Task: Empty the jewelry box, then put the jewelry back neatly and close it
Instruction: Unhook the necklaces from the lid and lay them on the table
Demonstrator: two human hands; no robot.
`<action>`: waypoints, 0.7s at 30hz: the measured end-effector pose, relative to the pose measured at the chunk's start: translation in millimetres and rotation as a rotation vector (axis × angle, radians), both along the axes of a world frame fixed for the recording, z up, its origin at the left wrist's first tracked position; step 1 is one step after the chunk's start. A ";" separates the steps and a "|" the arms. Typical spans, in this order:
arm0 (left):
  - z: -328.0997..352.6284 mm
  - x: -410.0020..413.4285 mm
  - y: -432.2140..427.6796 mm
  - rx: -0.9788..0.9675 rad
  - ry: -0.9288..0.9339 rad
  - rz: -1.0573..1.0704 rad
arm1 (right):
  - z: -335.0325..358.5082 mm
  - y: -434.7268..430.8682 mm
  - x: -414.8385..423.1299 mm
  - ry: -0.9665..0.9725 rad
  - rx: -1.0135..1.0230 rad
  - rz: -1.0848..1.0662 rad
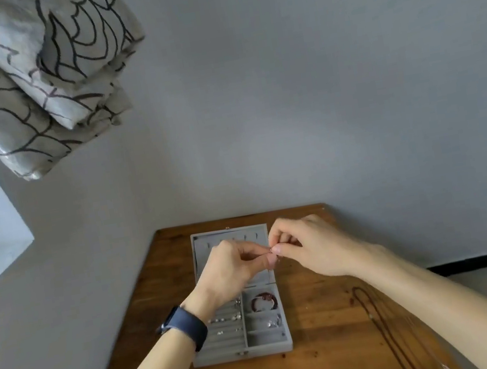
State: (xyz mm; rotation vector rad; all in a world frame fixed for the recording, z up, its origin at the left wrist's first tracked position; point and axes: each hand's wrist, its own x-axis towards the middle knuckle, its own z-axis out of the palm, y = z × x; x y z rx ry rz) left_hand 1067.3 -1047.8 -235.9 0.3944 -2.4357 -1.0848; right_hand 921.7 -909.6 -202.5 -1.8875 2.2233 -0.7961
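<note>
The left hand (233, 266) pinches a tiny shiny piece (271, 249) above the soft grey jewelry box (269, 349). The box lies open in the middle of the table (317, 326). Its long way runs away from the person, lid farthest. The right hand (307, 247) pinches the piece too.

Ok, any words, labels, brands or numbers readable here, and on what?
None readable.
The box shows no label.
The watch shows only a dark band.
The curtain carries lines, not letters.
The piece pinched by the left hand and right hand is too small to tell.
</note>
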 end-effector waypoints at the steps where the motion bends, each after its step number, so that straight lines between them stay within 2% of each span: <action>1: -3.7 6.4 5.0 0.009 -0.011 -0.002 | -7.1 6.5 4.1 -0.022 0.019 -0.006; 4: -17.6 23.9 20.5 0.028 -0.055 -0.015 | -33.1 25.9 20.4 -0.121 0.033 -0.028; 7: -32.3 34.9 33.9 -0.031 -0.114 -0.004 | -60.3 42.4 39.5 -0.187 0.033 -0.050; 12: -59.1 46.0 53.8 -0.009 -0.166 0.025 | -102.4 63.2 64.8 -0.095 0.014 -0.115; 16: -75.4 53.7 71.7 0.214 -0.125 0.039 | -132.7 71.6 77.3 -0.098 0.058 -0.154; 21: -77.3 67.4 83.8 0.519 0.035 0.110 | -176.0 85.3 84.8 -0.426 0.003 -0.263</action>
